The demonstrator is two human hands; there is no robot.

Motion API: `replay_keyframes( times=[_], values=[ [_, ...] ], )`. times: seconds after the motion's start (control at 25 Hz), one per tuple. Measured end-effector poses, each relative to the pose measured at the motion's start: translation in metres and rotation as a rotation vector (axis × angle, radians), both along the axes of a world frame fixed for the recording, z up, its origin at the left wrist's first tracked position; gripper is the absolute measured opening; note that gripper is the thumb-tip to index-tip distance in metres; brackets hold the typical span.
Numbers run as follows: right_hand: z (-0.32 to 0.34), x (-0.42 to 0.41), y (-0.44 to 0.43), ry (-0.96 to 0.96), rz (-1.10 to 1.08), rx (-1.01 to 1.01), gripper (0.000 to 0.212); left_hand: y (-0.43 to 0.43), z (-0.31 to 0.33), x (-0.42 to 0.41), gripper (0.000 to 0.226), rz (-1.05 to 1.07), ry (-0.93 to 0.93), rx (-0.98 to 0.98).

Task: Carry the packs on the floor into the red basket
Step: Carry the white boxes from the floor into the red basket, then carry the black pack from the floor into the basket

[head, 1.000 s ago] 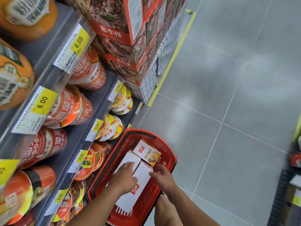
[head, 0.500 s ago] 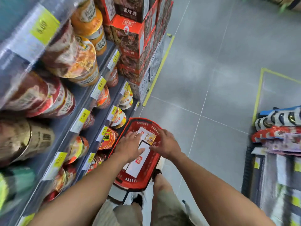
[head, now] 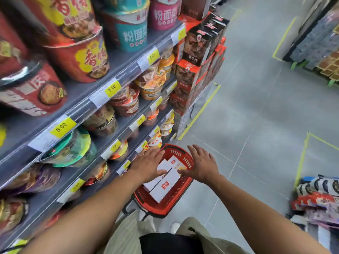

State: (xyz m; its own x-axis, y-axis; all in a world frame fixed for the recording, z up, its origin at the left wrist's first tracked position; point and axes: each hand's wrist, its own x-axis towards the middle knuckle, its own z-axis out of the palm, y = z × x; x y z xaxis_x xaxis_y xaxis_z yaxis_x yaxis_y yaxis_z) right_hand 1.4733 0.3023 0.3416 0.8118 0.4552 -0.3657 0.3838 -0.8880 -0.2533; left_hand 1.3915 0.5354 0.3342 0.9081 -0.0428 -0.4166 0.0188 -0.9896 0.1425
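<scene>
The red basket (head: 180, 197) stands on the grey floor beside the bottom shelf, seen from well above. Three white packs lie inside it: a long one with a red logo (head: 165, 186), one half under my left hand (head: 153, 182), and a smaller one with a yellow picture (head: 177, 163) at the far end. My left hand (head: 148, 165) hovers over the basket's left side, fingers spread, holding nothing. My right hand (head: 200, 165) hovers over its right rim, fingers apart and empty. No pack is visible on the floor around the basket.
Shelves of instant noodle bowls (head: 80, 57) with yellow price tags run along my left. A stack of red and brown boxes (head: 198, 57) stands at the shelf end. Packaged goods (head: 319, 197) sit low on the right. Yellow tape lines (head: 200, 112) mark the floor.
My view has risen far above the basket. Both hands have lifted off the white packs and spread open above the basket.
</scene>
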Motion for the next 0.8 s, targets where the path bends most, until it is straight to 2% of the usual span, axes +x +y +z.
replay_keyframes(
  times=[0.4, 0.6, 0.8],
  values=[
    [0.055, -0.012, 0.006, -0.034, 0.456, -0.032, 0.116, -0.022, 0.048, -0.133, 0.089, 0.5, -0.082, 0.027],
    [0.069, -0.064, 0.052, -0.062, 0.694, 0.018, 0.118, -0.033, 0.055, -0.225, 0.092, 0.746, -0.122, 0.031],
    [0.083, -0.15, 0.112, -0.091, 0.993, 0.07, 0.113, -0.039, 0.067, -0.335, 0.09, 1.062, -0.171, 0.055]
  ],
)
